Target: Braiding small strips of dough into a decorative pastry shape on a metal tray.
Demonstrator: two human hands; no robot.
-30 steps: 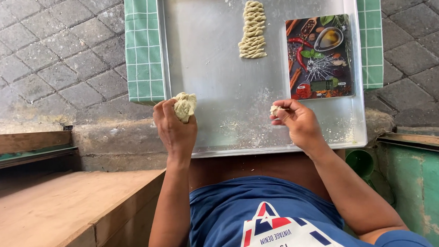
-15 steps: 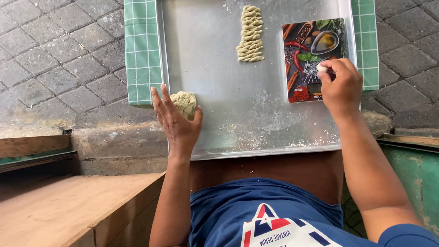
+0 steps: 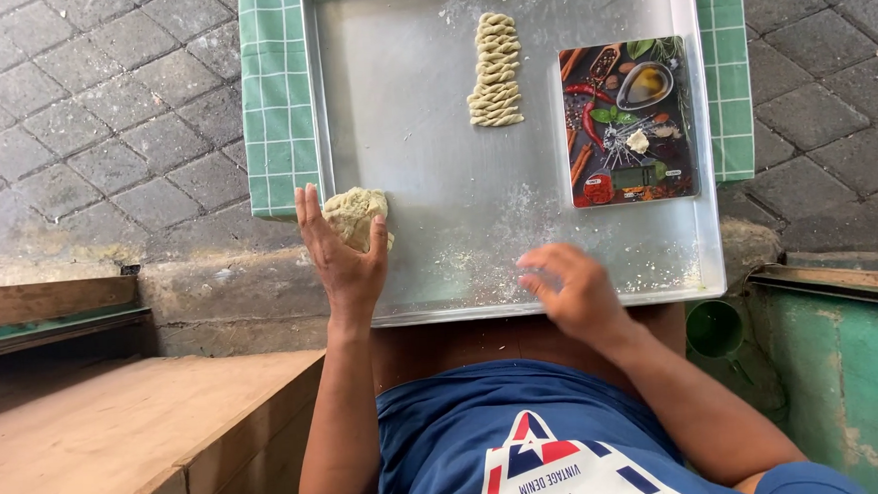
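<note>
— What has changed since half a second ago?

— The right hand (image 3: 574, 292) has left the kitchen scale (image 3: 630, 122) and come back to the near edge of the metal tray (image 3: 435, 177). It is blurred over the floury patch at the near rim, fingers loosely curled, and whether it grips anything cannot be told. A small dough piece (image 3: 638, 141) now lies on the scale, well beyond that hand, where the fingers were pressing earlier.

— And the left hand?

— The left hand (image 3: 342, 252) has barely shifted. It is open, fingers straight, with the dough lump (image 3: 355, 216) resting against its fingers and palm at the tray's left wall; it cradles the lump rather than clenching it.

— What about the surroundings, biggest first?

— A floor of grey paving stones (image 3: 92, 115) spreads beyond and to the left of the left hand. Below that hand is a wooden step (image 3: 98, 435), with a weathered board (image 3: 41, 303) above it. A green painted wall (image 3: 836, 376) stands to the right of the right hand. The tray sits on a green checked cloth (image 3: 276, 95), whose edges show on either side. The person's blue shirt (image 3: 529, 443) fills the near foreground.

— Anything else on the tray?

— A row of twisted dough pieces (image 3: 496, 71) lies far beyond both hands, just left of the scale. Loose flour dusts the metal near the right hand.
</note>
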